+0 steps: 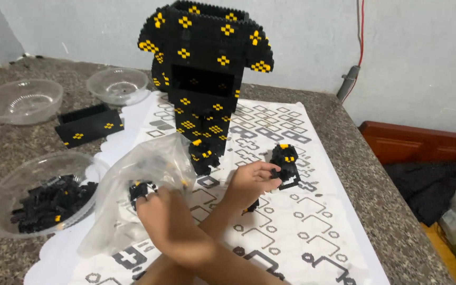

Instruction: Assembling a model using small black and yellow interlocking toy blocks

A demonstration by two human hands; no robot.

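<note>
Packages: we list one clear, crumpled plastic bag (133, 179), unlabelled, lying on the left part of the white paper sheet printed with grey and black outline shapes (302, 232). A few small black bricks show through it.

Hands: the forearms are crossed. The right hand (167, 221) reaches to the left, its grip clenched on the bag. The left hand (252, 182) reaches to the right, its grip pinching the lower part of a small black-and-yellow brick assembly (285, 158) that stands on the sheet.

Counts:
- three clear plastic bowls: two bare ones at the back left (21, 100) (118, 84), and one nearer bowl (6, 195) holding loose black bricks (48, 203)
- one tall black brick model with yellow diamond marks (201, 79), upright at the head of the sheet
- a second small black-and-yellow assembly (202, 153) at the model's foot
- one flat black brick panel with yellow marks (88, 124), between the bowls

Edges and room: the speckled grey stone worktop (381, 179) ends at the right, where a brown wooden ledge (423, 142) sits below it. The sheet's right half lies open.
</note>
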